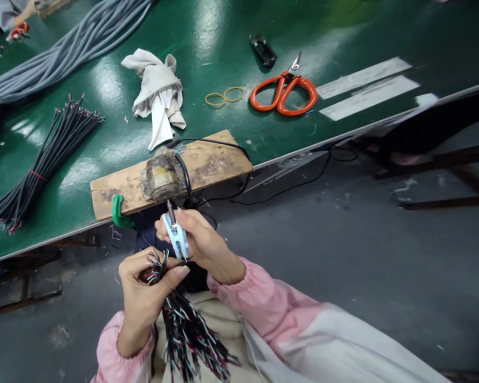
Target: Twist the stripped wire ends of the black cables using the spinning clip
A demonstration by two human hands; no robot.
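My left hand (147, 287) is closed around a bundle of thin black cables (195, 335), whose bared red, white and dark wire ends (156, 266) poke out above the fist. Its thumb and forefinger pinch one cable end. My right hand (203, 239) grips a small light-blue hand tool (177, 236) with a metal tip pointing at the bench. The tool's lower end meets the pinched cable end; whether it is clamped on it, I cannot tell. Just beyond my hands, a wooden board (211, 159) carries a tape-wrapped block (162, 175) with a black cord.
On the green table (223, 48) lie a tied black cable bundle (50, 154), thick grey cables (75, 48), a white cloth (157, 88), rubber bands (224, 97), orange-handled scissors (284, 93) and a black clipper (263, 50). A green clamp (121, 211) sits at the edge. Another person's hand (24, 11) shows top left.
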